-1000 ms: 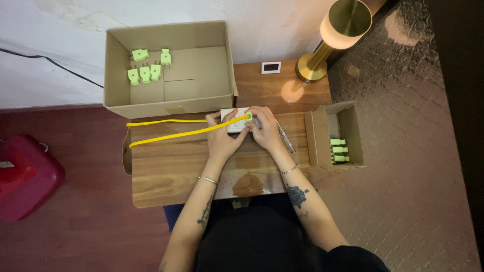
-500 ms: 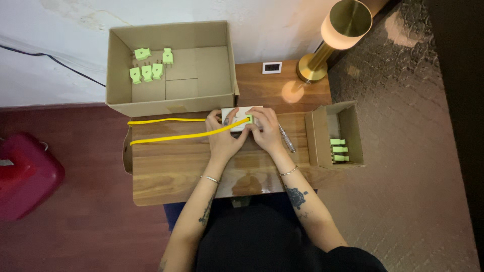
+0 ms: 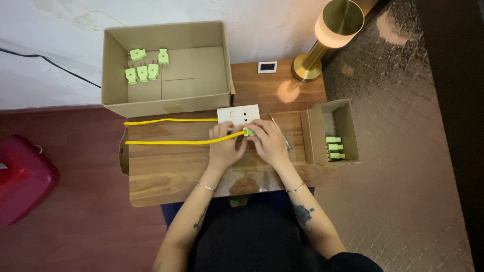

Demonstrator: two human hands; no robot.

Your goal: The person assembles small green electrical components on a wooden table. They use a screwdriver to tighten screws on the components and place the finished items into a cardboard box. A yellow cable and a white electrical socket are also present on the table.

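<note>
My left hand (image 3: 225, 147) and my right hand (image 3: 269, 142) meet just below a white socket plate (image 3: 237, 114) on the wooden table (image 3: 171, 174). Between their fingertips is a small light-green plug (image 3: 248, 132) at the end of a yellow cable (image 3: 171, 142). The left hand pinches the cable right behind the plug and the right hand grips the plug itself. The cable runs left and loops back along the table to the socket plate.
A large open cardboard box (image 3: 166, 103) at the back left holds several green plugs (image 3: 143, 70). A small cardboard box (image 3: 315, 133) on the right holds three more plugs (image 3: 333, 147). A brass lamp (image 3: 322, 40) stands at the back right, a small white device (image 3: 267, 67) beside it. A red object (image 3: 22, 181) lies on the floor at left.
Both hands have drawn back from the socket plate toward me, and the green plug now sits below the plate instead of on it.
</note>
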